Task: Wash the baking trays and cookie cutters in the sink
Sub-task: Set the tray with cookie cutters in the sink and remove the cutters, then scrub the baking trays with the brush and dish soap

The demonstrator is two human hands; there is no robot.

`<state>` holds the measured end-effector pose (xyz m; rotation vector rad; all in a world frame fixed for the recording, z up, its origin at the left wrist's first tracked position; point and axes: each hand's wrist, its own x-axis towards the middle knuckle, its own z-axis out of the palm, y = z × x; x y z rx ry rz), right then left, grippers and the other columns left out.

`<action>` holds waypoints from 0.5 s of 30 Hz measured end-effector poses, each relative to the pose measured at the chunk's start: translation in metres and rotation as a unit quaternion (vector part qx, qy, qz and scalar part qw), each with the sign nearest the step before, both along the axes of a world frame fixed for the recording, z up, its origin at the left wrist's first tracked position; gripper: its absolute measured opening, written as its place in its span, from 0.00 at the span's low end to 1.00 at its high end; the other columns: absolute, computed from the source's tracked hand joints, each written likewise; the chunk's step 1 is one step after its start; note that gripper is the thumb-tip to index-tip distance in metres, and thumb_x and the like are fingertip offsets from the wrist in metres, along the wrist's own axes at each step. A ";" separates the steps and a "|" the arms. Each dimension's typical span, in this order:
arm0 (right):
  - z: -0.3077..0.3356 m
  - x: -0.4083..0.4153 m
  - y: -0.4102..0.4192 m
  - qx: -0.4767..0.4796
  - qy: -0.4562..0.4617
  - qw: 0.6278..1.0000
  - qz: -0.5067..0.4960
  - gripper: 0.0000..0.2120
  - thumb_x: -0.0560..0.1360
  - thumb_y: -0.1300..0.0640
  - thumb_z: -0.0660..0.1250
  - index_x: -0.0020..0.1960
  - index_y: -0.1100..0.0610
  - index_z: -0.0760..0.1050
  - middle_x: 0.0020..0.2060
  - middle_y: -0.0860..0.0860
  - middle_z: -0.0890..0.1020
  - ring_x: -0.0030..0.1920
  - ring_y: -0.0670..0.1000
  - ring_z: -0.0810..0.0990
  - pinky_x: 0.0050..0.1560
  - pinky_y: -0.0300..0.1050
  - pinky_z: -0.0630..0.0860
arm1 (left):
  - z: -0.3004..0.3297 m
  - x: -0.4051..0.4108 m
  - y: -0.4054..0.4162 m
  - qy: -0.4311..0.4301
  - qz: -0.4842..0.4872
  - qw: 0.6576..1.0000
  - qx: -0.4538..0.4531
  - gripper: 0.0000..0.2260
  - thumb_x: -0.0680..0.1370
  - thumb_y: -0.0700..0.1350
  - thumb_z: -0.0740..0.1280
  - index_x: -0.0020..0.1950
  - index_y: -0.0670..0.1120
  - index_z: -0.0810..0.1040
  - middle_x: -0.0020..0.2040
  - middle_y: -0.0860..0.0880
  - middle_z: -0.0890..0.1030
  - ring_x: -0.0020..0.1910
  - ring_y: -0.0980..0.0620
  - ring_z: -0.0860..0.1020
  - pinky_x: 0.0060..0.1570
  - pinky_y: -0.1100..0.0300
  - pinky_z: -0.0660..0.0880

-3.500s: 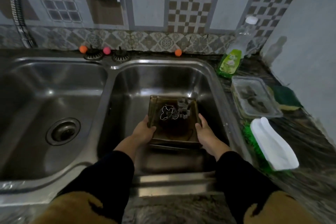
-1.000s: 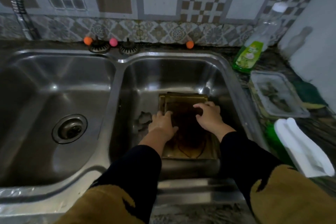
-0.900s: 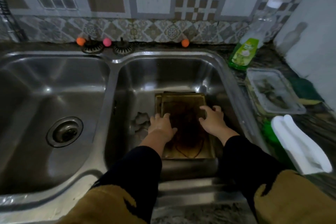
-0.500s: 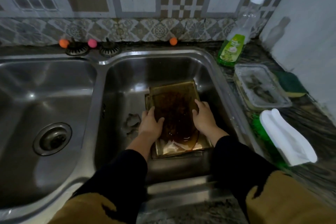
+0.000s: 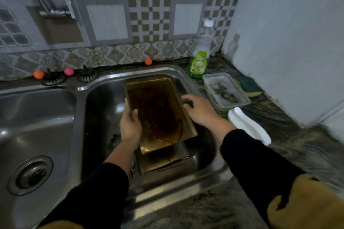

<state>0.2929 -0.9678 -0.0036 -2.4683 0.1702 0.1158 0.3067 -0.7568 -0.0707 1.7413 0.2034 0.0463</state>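
A brown, stained baking tray is lifted and tilted above the right sink basin. My left hand grips its left rim, thumb inside the tray. My right hand grips its right rim. Under it a second baking tray lies on the basin floor. A dim metal cookie cutter sits on the basin floor left of my left wrist, mostly hidden.
The left basin has a drain. On the counter to the right stand a green dish soap bottle, a clear plastic container, a green sponge and a white brush handle. A tap is on the tiled wall.
Both hands have lifted the top tray off the stack and tilted it up. The cookie cutters that lay in it earlier now lie on the basin floor.
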 end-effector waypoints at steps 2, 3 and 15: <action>0.010 -0.018 -0.023 -0.116 -0.065 0.991 -0.018 0.15 0.78 0.52 0.61 0.64 0.47 0.74 0.61 0.53 0.75 0.62 0.57 0.73 0.60 0.49 0.72 | 0.004 0.001 -0.005 0.002 0.002 1.000 0.004 0.24 0.84 0.45 0.53 0.78 0.60 0.51 0.75 0.50 0.66 0.72 0.48 0.66 0.71 0.46 0.62; 0.015 -0.028 -0.035 -0.161 -0.084 0.983 -0.035 0.15 0.78 0.52 0.62 0.63 0.46 0.74 0.60 0.54 0.75 0.61 0.59 0.73 0.59 0.51 0.73 | 0.006 0.002 -0.008 0.004 0.005 1.000 0.003 0.24 0.84 0.45 0.53 0.78 0.61 0.51 0.75 0.50 0.65 0.72 0.47 0.65 0.71 0.47 0.61; 0.003 -0.106 -0.081 -0.215 0.000 0.962 -0.169 0.23 0.78 0.47 0.64 0.71 0.42 0.64 0.64 0.55 0.67 0.53 0.60 0.78 0.43 0.48 0.73 | 0.017 0.001 -0.043 0.018 0.012 0.999 -0.027 0.22 0.84 0.46 0.51 0.77 0.61 0.53 0.74 0.51 0.66 0.73 0.47 0.64 0.71 0.50 0.58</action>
